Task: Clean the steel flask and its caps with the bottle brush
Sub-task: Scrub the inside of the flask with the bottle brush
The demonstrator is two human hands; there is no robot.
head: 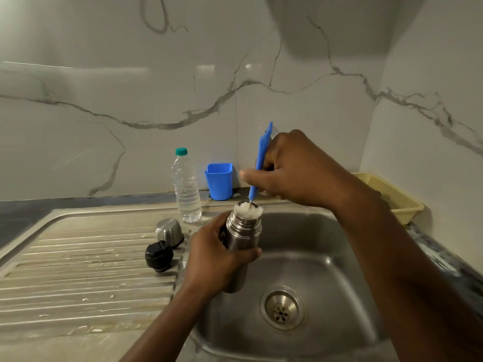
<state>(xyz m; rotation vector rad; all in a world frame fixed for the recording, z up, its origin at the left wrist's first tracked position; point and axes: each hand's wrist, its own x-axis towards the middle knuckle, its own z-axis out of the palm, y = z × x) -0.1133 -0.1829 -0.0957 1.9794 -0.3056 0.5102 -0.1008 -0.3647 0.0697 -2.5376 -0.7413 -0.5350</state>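
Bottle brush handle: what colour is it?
Blue, seen in the head view: the bottle brush handle held in the right hand.

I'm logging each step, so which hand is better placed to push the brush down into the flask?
Right hand, likely: it grips the bottle brush handle, with the bristles at the mouth of the steel flask. The left hand holds the flask over the sink.
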